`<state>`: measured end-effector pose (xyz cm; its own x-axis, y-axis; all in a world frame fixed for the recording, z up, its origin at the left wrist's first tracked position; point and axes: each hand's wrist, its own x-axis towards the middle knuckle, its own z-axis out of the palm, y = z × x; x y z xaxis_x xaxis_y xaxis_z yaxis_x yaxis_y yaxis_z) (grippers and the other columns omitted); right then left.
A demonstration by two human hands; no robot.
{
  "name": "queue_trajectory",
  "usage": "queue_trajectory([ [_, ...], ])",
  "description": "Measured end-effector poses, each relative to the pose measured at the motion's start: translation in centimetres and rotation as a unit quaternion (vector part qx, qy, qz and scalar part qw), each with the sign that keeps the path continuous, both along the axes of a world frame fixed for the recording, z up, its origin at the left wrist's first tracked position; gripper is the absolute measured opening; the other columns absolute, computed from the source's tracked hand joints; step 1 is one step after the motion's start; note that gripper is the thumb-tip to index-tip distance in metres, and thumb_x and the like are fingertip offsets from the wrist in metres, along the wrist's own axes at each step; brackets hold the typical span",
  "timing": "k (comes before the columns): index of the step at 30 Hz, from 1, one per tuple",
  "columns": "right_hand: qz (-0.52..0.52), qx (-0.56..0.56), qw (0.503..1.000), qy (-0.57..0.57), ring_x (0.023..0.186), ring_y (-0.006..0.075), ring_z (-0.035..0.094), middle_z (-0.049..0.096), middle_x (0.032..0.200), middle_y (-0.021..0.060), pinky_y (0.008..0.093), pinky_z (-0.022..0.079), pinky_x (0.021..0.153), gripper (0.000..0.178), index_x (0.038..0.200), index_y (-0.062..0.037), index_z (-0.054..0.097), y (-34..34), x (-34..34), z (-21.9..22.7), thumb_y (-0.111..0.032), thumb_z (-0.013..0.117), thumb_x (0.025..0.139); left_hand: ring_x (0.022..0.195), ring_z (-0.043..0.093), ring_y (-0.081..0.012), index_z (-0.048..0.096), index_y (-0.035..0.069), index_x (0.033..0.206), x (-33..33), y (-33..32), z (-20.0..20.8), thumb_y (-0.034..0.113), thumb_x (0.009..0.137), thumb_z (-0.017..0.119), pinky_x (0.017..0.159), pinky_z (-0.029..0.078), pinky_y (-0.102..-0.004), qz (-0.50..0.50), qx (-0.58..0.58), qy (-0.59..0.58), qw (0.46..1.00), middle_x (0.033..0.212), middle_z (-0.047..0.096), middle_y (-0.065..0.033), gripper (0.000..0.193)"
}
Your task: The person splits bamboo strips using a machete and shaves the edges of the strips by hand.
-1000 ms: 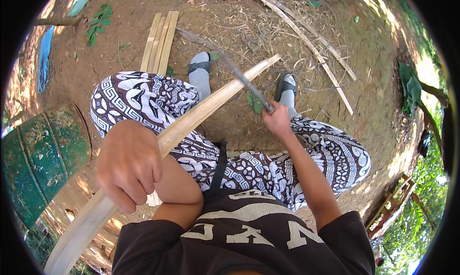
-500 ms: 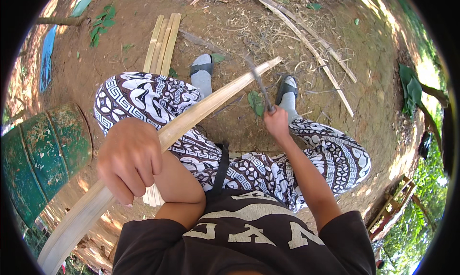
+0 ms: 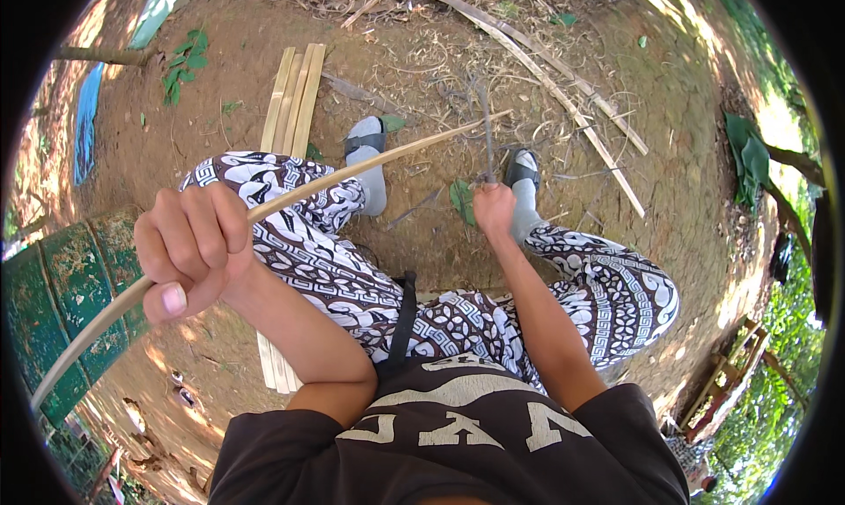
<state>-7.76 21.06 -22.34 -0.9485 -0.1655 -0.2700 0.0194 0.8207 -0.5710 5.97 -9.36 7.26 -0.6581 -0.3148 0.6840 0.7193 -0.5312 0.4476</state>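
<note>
My left hand [image 3: 194,245] is closed around a long pale bamboo strip [image 3: 352,172], which lies edge-on above my left thigh. From the far left rim the strip runs up to a thin tip over the ground between my feet. My right hand [image 3: 495,207] grips a knife [image 3: 488,140], its handle hidden in the fist. The narrow, slightly blurred blade points away from me and crosses the strip near its tip; whether they touch I cannot tell. Several flat bamboo strips [image 3: 295,100] lie side by side under my left leg, their near ends showing beside my left forearm.
A worn green metal drum [image 3: 75,294] lies at the left. Long split strips [image 3: 563,91] and curled shavings [image 3: 422,60] are scattered on the dirt ahead. A green leaf [image 3: 461,200] lies between my sandalled feet, and blue material [image 3: 88,122] lies far left.
The bamboo strip has turned from its broad face to its edge. My left hand has moved left and rolled, showing the thumb. The knife has swung more upright, and my right hand has shifted slightly left.
</note>
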Motion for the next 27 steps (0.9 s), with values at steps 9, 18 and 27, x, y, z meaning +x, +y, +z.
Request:
queue_trajectory([
  [9,0.077,-0.026,0.996,-0.035,0.085,0.0497,0.064,0.066,0.081,0.0294,0.0522,0.051,0.079,0.028,0.078,0.0047,0.064,-1.8,0.6,6.8,-0.021,0.055,0.082,0.031,0.020,-0.0004,0.026,0.018,0.043,0.9,-0.3,0.0,0.008,0.064,0.056,0.039,0.012,-0.0175,0.058,0.038,-0.059,0.996,0.036,0.028,0.0087,0.037],
  [18,0.086,0.073,0.993,-0.029,0.090,0.0489,0.064,0.066,0.087,0.0302,0.0522,0.051,0.084,0.026,0.080,0.0037,0.065,1.3,-6.0,6.8,-0.021,0.056,0.081,0.031,0.020,-0.0038,0.024,0.015,0.045,1.1,-0.2,-0.2,0.004,0.063,0.056,0.037,0.012,-0.0227,-0.015,-0.063,0.006,0.998,0.039,0.026,0.0074,0.038],
  [27,0.148,0.222,0.963,-0.040,0.097,0.0468,0.064,0.067,0.099,0.0293,0.0514,0.052,0.088,0.032,0.094,-0.0002,0.070,2.8,-10.1,4.7,-0.027,0.055,0.085,0.031,0.025,-0.0074,0.022,0.015,0.046,0.0,-0.1,0.0,0.002,0.073,0.058,0.036,0.011,-0.0265,-0.202,-0.183,0.117,0.955,0.043,0.026,0.0058,0.047],
])
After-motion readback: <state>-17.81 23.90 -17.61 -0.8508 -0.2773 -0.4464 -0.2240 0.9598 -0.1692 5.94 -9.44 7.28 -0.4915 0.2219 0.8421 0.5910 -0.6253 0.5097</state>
